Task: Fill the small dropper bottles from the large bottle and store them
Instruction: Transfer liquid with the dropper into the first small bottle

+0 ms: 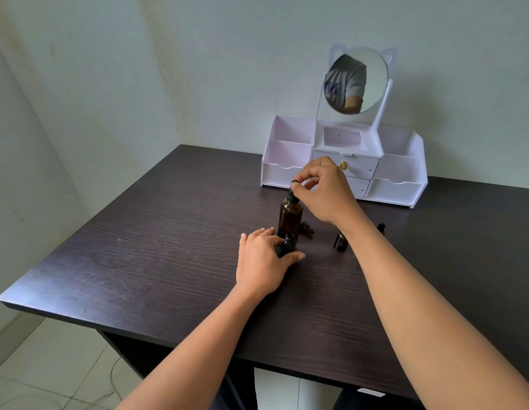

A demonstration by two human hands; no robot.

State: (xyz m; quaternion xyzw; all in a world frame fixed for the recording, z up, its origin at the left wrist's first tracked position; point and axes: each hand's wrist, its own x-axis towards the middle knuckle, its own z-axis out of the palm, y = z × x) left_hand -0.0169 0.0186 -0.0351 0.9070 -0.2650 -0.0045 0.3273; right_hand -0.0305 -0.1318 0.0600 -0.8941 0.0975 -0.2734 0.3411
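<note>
Nearest the lens: left hand (pixel 264 261), fingers and thumb wrapped round small dropper bottle (pixel 288 244), neck uncapped, base on desk (pixel 139 247). Just beyond left hand's fingertips: large bottle (pixel 290 216), dark amber glass, upright. Right hand (pixel 322 193) above it, fingertips pinching black cap (pixel 293 190) at the neck; cap threaded on or lifted free, cannot tell. Loose dropper cap (pixel 307 228) on its side below right wrist, just beside large bottle. Second small bottle (pixel 340 241) upright under right forearm; third small bottle (pixel 381 226) partly hidden beyond that forearm. White organiser (pixel 399 190) behind right hand, open-topped compartments.

Handling, as judged: glass rigid, smooth, breakable; small bottles light and easily tipped. Hold small dropper bottle low round the body, base pressed to desk. Grip large bottle round mid-body, not the neck, for pouring; expect more weight if full, fill level unreadable through dark glass. Turn caps by the rigid collar, not the rubber bulb.
</note>
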